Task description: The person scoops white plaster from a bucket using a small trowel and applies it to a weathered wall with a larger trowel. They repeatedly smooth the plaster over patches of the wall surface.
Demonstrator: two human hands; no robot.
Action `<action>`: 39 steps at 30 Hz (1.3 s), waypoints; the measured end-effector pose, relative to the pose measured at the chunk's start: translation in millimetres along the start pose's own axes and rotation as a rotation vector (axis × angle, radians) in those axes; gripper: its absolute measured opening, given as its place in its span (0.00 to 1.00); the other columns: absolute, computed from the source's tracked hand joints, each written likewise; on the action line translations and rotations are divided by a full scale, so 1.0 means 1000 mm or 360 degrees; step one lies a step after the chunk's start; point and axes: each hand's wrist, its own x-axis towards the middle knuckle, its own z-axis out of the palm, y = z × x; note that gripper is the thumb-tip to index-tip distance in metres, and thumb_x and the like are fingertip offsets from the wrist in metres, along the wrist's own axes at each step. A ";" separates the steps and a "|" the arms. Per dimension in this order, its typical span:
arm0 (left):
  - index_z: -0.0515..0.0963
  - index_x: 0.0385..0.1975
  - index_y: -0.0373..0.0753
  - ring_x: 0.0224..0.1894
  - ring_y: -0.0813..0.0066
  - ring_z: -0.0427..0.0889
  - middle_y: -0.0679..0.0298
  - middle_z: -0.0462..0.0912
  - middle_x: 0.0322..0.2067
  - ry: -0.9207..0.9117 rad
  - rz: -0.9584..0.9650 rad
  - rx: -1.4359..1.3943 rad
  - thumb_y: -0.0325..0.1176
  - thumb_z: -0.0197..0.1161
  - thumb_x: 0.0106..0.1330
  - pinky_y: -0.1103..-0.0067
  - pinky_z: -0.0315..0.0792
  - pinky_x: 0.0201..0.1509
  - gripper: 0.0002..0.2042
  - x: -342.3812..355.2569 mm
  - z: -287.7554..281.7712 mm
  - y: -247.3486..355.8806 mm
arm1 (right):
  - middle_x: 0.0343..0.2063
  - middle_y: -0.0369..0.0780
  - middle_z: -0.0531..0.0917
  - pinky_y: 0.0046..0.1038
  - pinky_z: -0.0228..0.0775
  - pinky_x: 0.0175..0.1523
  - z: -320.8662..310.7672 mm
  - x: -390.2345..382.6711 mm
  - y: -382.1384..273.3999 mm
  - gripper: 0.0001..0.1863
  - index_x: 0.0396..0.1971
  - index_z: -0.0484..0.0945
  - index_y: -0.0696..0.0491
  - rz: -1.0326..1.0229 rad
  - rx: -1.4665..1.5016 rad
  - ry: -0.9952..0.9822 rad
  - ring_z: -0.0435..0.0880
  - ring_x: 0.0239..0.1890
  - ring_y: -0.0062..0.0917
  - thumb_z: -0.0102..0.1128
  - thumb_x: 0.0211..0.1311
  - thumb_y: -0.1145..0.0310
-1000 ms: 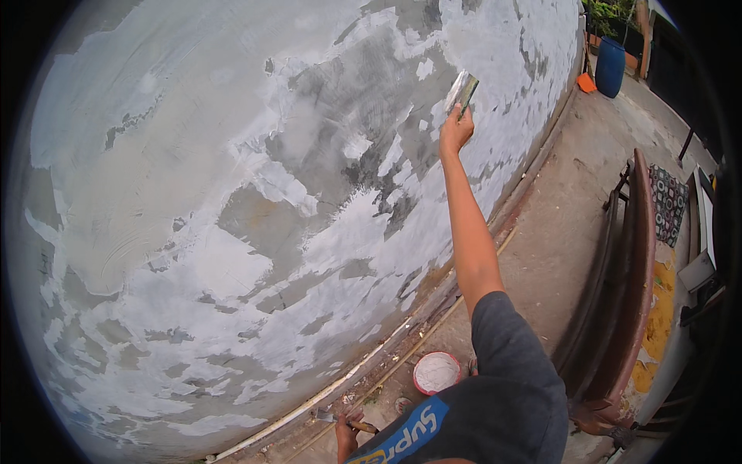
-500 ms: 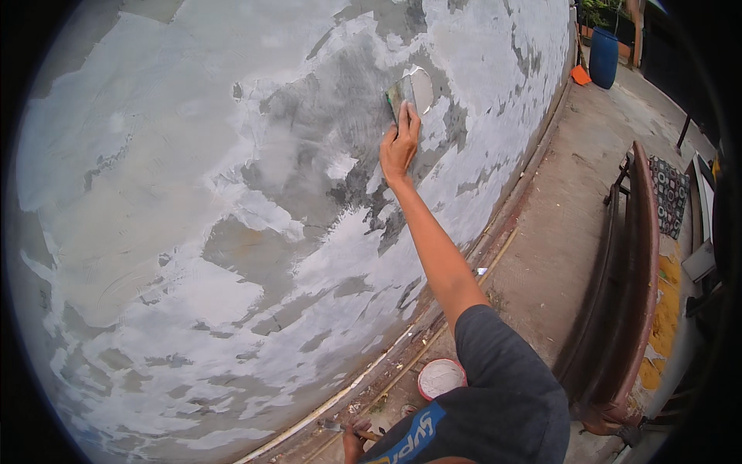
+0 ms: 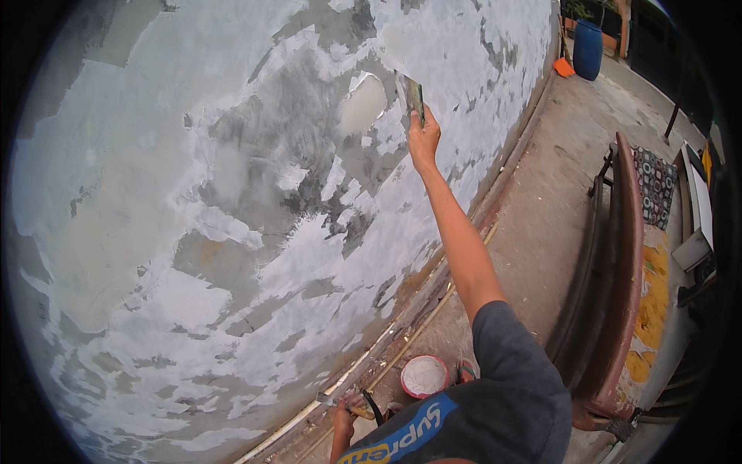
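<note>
My right hand grips a wide flat metal putty blade against the patchy grey-and-white wall, its arm stretched up and forward. A fresh patch of pale paste lies just left of the blade. Low at the bottom, my left hand is closed on a scraper with a metal blade, partly hidden by my shirt. A round bucket with a red rim and white paste stands on the ground near my feet, right of that hand.
A long brown bench stands to the right, with a patterned cushion and worn yellow padding beyond it. A blue barrel and an orange object stand farther back. Pale pipes run along the wall's base.
My right hand moved left and down from a second ago, then right again, and a pale patch now shows where the blade passed. My left hand and scraper have risen slightly.
</note>
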 end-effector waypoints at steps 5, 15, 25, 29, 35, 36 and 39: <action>0.69 0.56 0.38 0.52 0.59 0.79 0.49 0.79 0.49 0.0040 -0.0111 -0.0098 0.52 0.33 0.75 0.66 0.74 0.51 0.26 -0.012 -0.001 -0.031 | 0.37 0.44 0.85 0.24 0.70 0.44 0.029 0.018 0.013 0.17 0.53 0.78 0.50 -0.0347 -0.0222 0.0075 0.82 0.36 0.23 0.54 0.63 0.72; 0.67 0.58 0.38 0.52 0.59 0.79 0.49 0.79 0.49 -0.0039 -0.0158 -0.0113 0.50 0.32 0.75 0.66 0.74 0.51 0.25 -0.006 -0.021 -0.055 | 0.48 0.45 0.81 0.29 0.73 0.49 0.027 -0.080 -0.025 0.25 0.52 0.78 0.47 -0.0581 -0.0127 -0.0475 0.81 0.49 0.38 0.48 0.55 0.82; 0.69 0.56 0.37 0.51 0.60 0.79 0.49 0.80 0.49 -0.0269 0.0045 0.0092 0.50 0.32 0.75 0.65 0.73 0.53 0.26 0.040 -0.044 -0.003 | 0.43 0.47 0.84 0.28 0.72 0.48 -0.015 -0.092 -0.047 0.19 0.52 0.78 0.54 -0.0353 -0.0085 -0.0293 0.84 0.45 0.35 0.51 0.60 0.79; 0.69 0.56 0.36 0.50 0.60 0.80 0.49 0.80 0.47 -0.0117 0.0101 0.0071 0.50 0.33 0.75 0.68 0.74 0.52 0.26 0.047 -0.048 0.005 | 0.44 0.48 0.83 0.26 0.72 0.49 -0.018 -0.015 -0.010 0.19 0.52 0.77 0.56 -0.0262 -0.0225 0.0102 0.84 0.46 0.34 0.51 0.60 0.79; 0.67 0.56 0.39 0.49 0.58 0.80 0.48 0.80 0.47 0.0188 0.0058 -0.0344 0.50 0.34 0.75 0.65 0.73 0.50 0.24 0.056 -0.015 -0.030 | 0.46 0.49 0.82 0.26 0.72 0.37 0.025 0.023 0.012 0.26 0.56 0.76 0.50 -0.0636 -0.0299 0.0070 0.85 0.37 0.25 0.53 0.56 0.82; 0.67 0.56 0.39 0.49 0.58 0.80 0.48 0.80 0.47 0.0164 0.0037 -0.0324 0.50 0.34 0.75 0.65 0.73 0.50 0.24 0.050 0.000 -0.025 | 0.48 0.49 0.81 0.27 0.73 0.37 0.036 0.017 0.017 0.27 0.56 0.75 0.49 -0.0795 -0.0318 0.0103 0.85 0.39 0.28 0.53 0.54 0.83; 0.67 0.57 0.38 0.49 0.59 0.80 0.49 0.80 0.48 0.0145 -0.0005 -0.0230 0.50 0.34 0.75 0.64 0.72 0.52 0.24 0.033 0.054 -0.005 | 0.55 0.50 0.75 0.34 0.73 0.52 0.049 -0.029 0.000 0.33 0.60 0.72 0.48 -0.0591 -0.0288 -0.0178 0.76 0.55 0.42 0.50 0.51 0.86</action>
